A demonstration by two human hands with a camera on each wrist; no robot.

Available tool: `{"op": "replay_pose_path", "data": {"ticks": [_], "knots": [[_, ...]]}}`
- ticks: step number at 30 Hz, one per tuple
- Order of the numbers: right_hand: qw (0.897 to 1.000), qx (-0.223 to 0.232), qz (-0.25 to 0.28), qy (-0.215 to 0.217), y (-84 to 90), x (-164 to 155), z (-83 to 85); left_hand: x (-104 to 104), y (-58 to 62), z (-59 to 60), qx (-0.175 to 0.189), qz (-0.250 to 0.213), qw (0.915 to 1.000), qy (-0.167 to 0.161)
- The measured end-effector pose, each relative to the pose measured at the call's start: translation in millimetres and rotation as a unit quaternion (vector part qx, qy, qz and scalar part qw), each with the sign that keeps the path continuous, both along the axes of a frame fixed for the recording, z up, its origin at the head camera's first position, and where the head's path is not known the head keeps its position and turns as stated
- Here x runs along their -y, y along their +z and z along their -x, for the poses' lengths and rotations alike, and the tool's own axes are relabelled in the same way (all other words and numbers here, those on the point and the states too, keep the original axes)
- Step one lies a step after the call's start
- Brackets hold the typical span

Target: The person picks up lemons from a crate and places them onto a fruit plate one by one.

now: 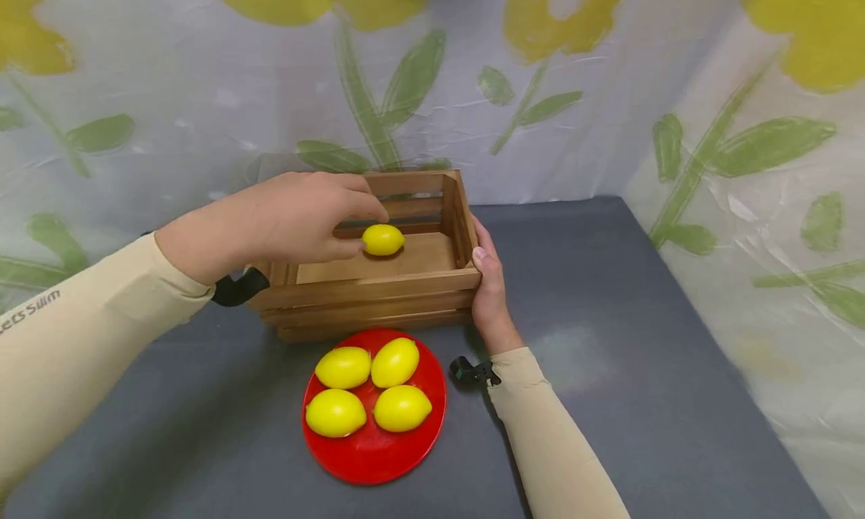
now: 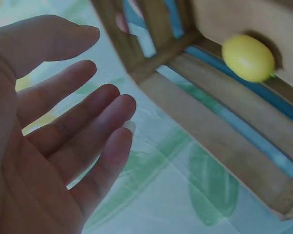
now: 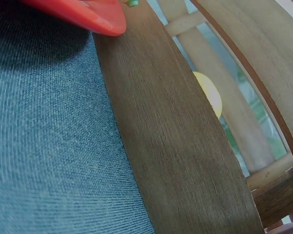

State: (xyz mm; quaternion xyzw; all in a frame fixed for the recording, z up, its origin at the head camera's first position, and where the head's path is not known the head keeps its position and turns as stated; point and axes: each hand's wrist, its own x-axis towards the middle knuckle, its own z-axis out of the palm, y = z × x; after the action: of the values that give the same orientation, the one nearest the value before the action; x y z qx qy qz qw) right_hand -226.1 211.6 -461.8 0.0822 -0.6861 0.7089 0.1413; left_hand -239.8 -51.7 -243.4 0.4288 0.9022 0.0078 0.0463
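Observation:
My left hand (image 1: 297,215) hovers over the left half of a wooden crate (image 1: 378,290), fingers relaxed and holding nothing. In the left wrist view the left hand (image 2: 63,126) shows an empty palm with straight fingers. A yellow lemon (image 1: 383,239) lies on the crate floor just under those fingertips, apart from them. The lemon (image 2: 248,57) rests by the slatted wall of the crate (image 2: 224,131). My right hand (image 1: 489,294) holds the crate's front right corner, thumb on the rim. The right wrist view shows the crate (image 3: 185,161) close up, with the lemon (image 3: 207,92) between slats.
A red plate (image 1: 358,459) with several lemons (image 1: 395,361) sits in front of the crate, and the plate's edge (image 3: 88,14) shows beside the right wrist. The grey table (image 1: 642,354) stretches to the right. A floral sheet (image 1: 608,128) hangs behind and at the right.

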Motion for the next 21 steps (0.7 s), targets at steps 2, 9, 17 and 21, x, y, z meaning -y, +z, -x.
{"op": "replay_pose_path", "data": {"ticks": [2,9,17,21], "knots": [[1.0,-0.003,0.004,0.004,-0.5,0.5,0.9,-3.6,-4.7,13.3,0.002,0.013,0.9999,-0.003],[1.0,-0.004,0.008,0.006,-3.2,-1.9,0.1,-21.4,-35.4,53.4,0.011,0.059,0.998,-0.019],[1.0,-0.011,0.01,0.006,-2.0,-0.6,-0.3,-31.8,-65.9,82.1,0.016,0.089,0.9953,-0.034],[1.0,-0.018,0.008,0.005,-3.0,-0.9,1.6,-36.1,-75.4,90.4,0.019,0.102,0.9941,-0.033]]}}
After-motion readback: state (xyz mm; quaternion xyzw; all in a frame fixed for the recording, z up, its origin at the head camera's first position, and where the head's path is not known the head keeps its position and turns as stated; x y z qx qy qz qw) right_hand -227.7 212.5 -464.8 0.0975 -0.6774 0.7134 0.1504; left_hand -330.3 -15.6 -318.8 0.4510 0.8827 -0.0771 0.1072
